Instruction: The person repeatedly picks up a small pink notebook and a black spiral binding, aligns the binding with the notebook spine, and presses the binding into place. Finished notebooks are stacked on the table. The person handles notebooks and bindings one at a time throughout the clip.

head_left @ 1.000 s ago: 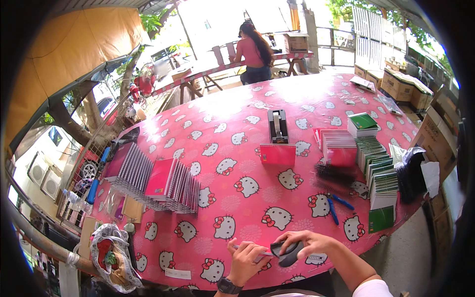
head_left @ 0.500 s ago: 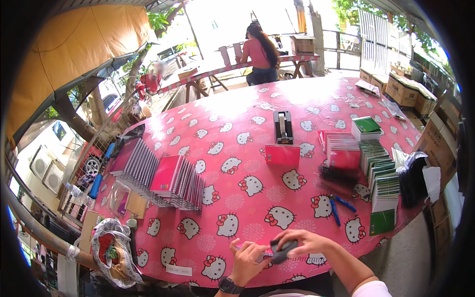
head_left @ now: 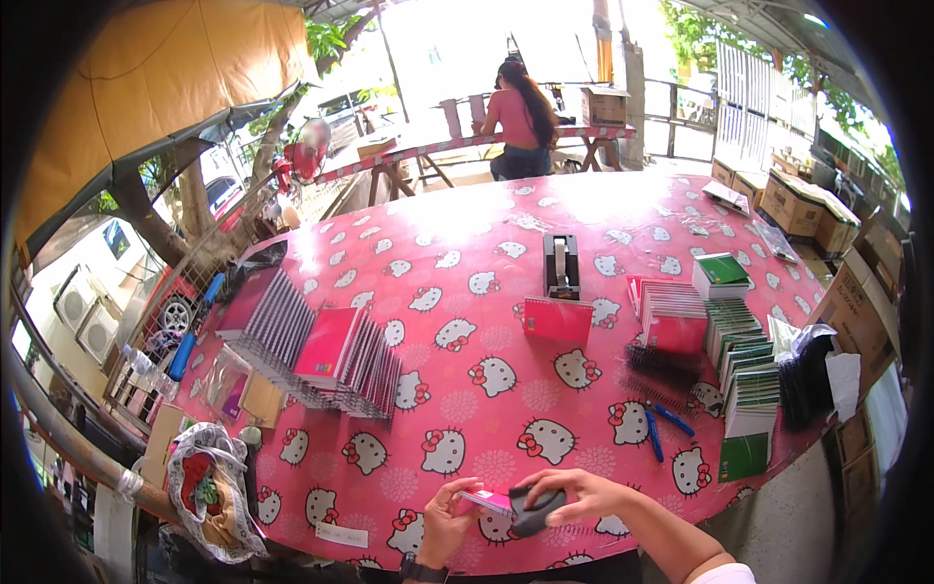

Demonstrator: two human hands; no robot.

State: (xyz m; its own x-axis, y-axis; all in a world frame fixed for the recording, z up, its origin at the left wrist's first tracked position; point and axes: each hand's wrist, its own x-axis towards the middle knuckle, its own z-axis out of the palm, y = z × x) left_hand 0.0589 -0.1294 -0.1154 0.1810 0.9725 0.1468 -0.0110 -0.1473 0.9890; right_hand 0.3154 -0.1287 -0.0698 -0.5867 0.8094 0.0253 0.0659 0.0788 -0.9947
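At the near edge of the table, my left hand (head_left: 448, 524) grips a small pink-covered notebook (head_left: 488, 500) by its left end, fingers closed round it. My right hand (head_left: 576, 492) is wrapped over a dark grey, block-shaped object (head_left: 535, 512), which meets the notebook's right end. What kind of tool this is I cannot make out. A thin wire coil seems to run along the table under my right forearm, mostly hidden.
Wire-bound notebooks (head_left: 331, 343) stand stacked at left. A tape dispenser (head_left: 561, 266) sits behind a pink notebook (head_left: 557, 319). Pink booklets (head_left: 673, 321), black coils (head_left: 664, 365), blue pens (head_left: 654, 435) and green booklets (head_left: 744, 456) lie at right. A person (head_left: 523, 122) works at a far table.
My left hand has shifted left and turned, showing more of the pink notebook. My right hand and the dark block have moved slightly left and down. The view has shifted a little.
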